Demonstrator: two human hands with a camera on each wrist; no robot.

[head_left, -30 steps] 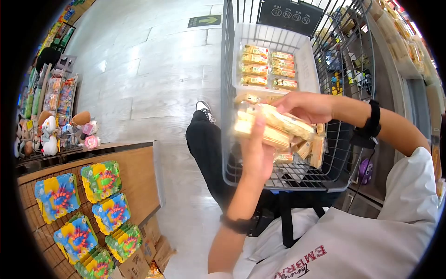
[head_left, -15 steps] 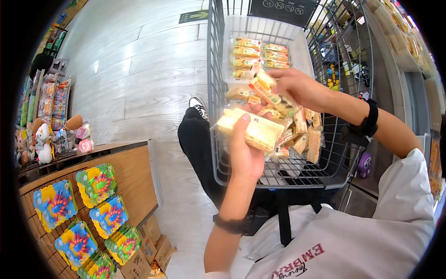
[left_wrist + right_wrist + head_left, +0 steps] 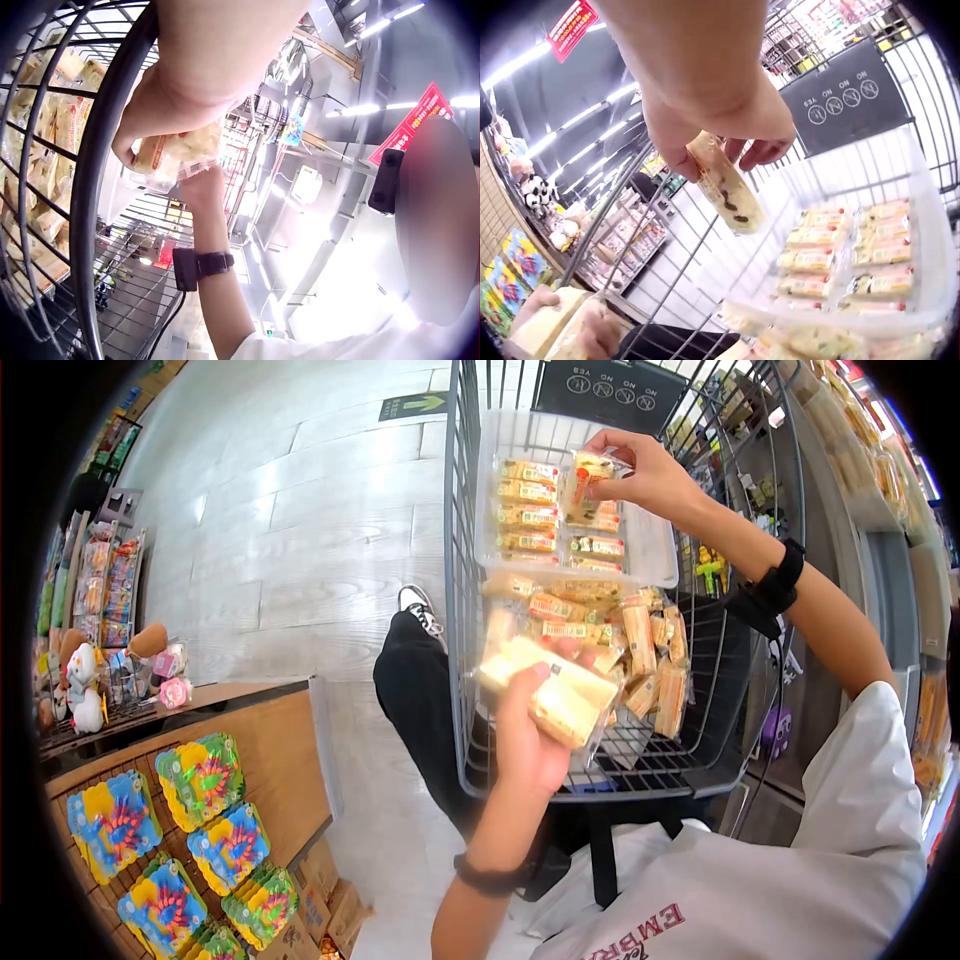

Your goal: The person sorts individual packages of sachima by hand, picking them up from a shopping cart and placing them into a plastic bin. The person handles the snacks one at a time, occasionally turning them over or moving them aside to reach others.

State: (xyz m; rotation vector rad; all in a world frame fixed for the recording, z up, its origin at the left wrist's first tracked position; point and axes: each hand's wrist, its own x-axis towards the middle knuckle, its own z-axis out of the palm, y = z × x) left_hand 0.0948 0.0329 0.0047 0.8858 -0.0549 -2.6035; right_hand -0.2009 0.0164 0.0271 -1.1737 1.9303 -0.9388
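Observation:
In the head view my right hand (image 3: 640, 475) pinches one wrapped bread pack (image 3: 588, 482) over the right row in a translucent bin (image 3: 650, 550). The right wrist view shows that pack (image 3: 726, 187) hanging tilted from the fingers, beside the bin's wall. My left hand (image 3: 530, 735) grips pale wrapped packs (image 3: 565, 695), thumb on top, above the near part of the cart. Two rows of packs (image 3: 527, 516) lie inside the bin. Loose packs (image 3: 640, 635) are heaped in the cart between the bin and my left hand.
The wire cart's rim (image 3: 457, 610) surrounds the bin and heap. A wooden display with colourful toy packs (image 3: 115, 825) stands at the left, with plush toys (image 3: 85, 680) behind it. Shelves (image 3: 850, 460) run along the right. A shoe (image 3: 420, 610) is on the floor beside the cart.
My right hand has moved away from the left hand, carrying one pack forward over the bin. The left hand still grips its packs, now slightly nearer the cart's near end.

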